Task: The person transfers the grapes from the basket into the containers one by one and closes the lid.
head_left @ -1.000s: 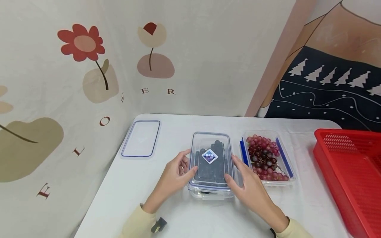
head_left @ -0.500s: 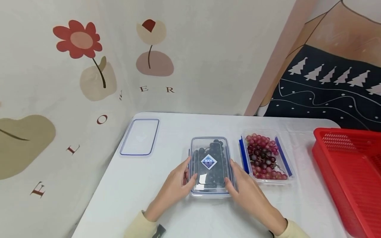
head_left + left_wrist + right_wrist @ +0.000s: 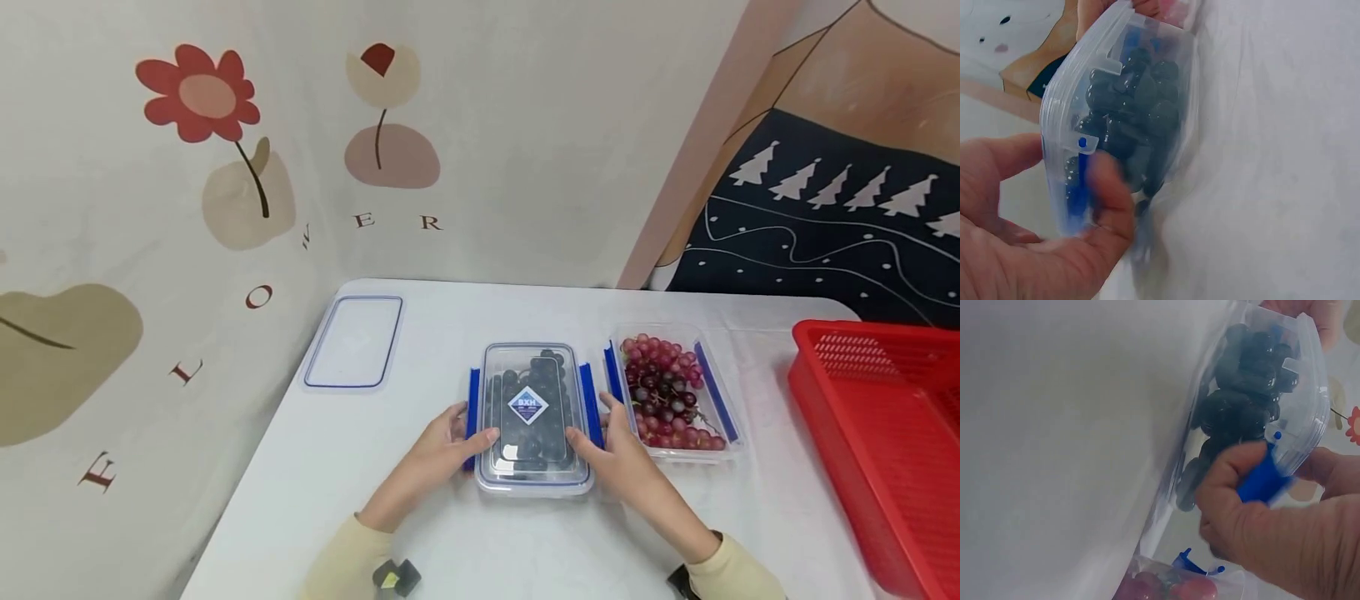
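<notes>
A clear food container (image 3: 534,487) of dark grapes (image 3: 1235,406) sits on the table with its clear lid (image 3: 528,450) on top; the lid bears a diamond-shaped BXH sticker (image 3: 528,405). Its blue side latches, left latch (image 3: 472,396) and right latch (image 3: 590,404), stick outward. My left hand (image 3: 433,454) has its thumb on the lid's left edge and its curled fingers at the left latch, blurred in the left wrist view. On the other side, my right hand (image 3: 628,458) rests its thumb on the lid, its fingers bent behind the right latch.
Close by on the right stands a lidless container (image 3: 693,455) of red and dark grapes (image 3: 663,392), its blue latches spread. A red plastic basket (image 3: 817,400) is at the far right. A loose blue-edged lid (image 3: 354,343) lies at the table's back left, near the patterned wall (image 3: 525,167).
The lid, raised and tilted a second ago, now lies level on the dark-grape container. Both blue latches have swung outward into view. My fingers have shifted from the container's sides to the latches.
</notes>
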Demonstrator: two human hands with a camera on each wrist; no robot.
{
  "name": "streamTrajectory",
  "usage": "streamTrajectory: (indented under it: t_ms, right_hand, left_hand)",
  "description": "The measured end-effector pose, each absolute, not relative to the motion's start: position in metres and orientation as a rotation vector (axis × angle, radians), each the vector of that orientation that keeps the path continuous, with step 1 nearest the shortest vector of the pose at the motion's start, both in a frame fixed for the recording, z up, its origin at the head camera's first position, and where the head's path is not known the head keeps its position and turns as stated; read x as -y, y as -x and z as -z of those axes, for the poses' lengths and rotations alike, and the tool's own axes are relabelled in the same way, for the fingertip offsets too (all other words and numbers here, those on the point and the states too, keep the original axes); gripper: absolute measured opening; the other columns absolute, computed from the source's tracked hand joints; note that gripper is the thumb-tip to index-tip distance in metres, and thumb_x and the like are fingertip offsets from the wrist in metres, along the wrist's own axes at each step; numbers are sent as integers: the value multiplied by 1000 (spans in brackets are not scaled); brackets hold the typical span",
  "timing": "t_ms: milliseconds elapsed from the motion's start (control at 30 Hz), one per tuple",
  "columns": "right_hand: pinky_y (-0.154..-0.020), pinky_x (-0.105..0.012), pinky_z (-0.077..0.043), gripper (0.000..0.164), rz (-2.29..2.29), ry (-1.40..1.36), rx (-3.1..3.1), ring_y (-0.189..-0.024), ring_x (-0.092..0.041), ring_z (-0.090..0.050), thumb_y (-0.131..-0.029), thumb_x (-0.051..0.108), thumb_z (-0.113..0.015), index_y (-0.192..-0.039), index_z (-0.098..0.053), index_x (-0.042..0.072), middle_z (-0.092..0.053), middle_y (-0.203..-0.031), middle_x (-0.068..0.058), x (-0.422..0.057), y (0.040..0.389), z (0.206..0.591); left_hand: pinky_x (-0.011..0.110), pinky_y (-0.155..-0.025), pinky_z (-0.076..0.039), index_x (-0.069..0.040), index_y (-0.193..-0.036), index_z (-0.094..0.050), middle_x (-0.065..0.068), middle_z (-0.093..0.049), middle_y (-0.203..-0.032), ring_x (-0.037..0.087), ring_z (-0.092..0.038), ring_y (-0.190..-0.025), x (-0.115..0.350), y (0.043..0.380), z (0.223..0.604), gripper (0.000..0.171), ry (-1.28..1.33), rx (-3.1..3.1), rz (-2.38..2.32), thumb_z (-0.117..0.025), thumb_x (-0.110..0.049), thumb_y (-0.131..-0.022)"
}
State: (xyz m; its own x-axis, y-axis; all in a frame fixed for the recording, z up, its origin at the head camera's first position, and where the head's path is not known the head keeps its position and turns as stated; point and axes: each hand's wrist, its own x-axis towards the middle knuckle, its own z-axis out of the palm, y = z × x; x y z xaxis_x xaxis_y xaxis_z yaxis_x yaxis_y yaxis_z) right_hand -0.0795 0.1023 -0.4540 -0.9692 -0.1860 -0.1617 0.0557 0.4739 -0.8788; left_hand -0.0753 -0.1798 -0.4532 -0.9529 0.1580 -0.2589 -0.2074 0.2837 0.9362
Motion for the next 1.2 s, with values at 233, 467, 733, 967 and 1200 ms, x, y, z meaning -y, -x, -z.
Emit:
streamTrajectory:
  t_ms: [233,467,733,967,1200]
  right_hand:
    - [-101,-59,-55,77,1272,350,-2857,-125,-43,-66,-113,50,-59,-157,-49,-12,-65,-141,-29,-105,81,480]
    - [-67,-42,-57,58,1104,536,-3205,-85,-23,-62,-112,29,-62,-146,-56,-18,-65,-108,-17,-98,79,493]
    - [-110,-68,-46,73,1129,433,-2899,-146,-50,-48,-109,18,-65,-170,-29,-2,-39,-165,-26,-96,61,451]
    - [-107,-78,-42,74,1174,522,-2804,-155,-52,-33,-109,23,-68,-172,-31,10,-25,-176,-20,-105,65,451]
    - [-106,-81,-38,84,1175,498,-2668,-155,-54,-31,-111,45,-64,-176,-18,19,-20,-178,-20,-113,63,451]
  left_hand:
    - [25,-62,-51,18,-140,-62,10,-67,-96,13,-60,-75,165,69,450,49,-160,-2542,-1610,-69,-19,-107]
    - [35,-78,-61,23,-150,-48,19,-62,-109,25,-63,-93,155,63,442,58,-204,-2773,-1390,-62,-17,-110]
    - [41,-90,-61,12,-163,-37,19,-66,-126,25,-67,-104,166,65,443,73,-257,-2779,-1251,-64,-31,-112]
    - [44,-92,-58,3,-169,-31,13,-63,-134,22,-65,-108,183,71,446,85,-249,-2741,-1278,-69,-43,-108]
    - [52,-98,-58,1,-169,-31,22,-59,-146,36,-64,-123,216,85,450,80,-160,-2817,-1330,-66,-40,-111]
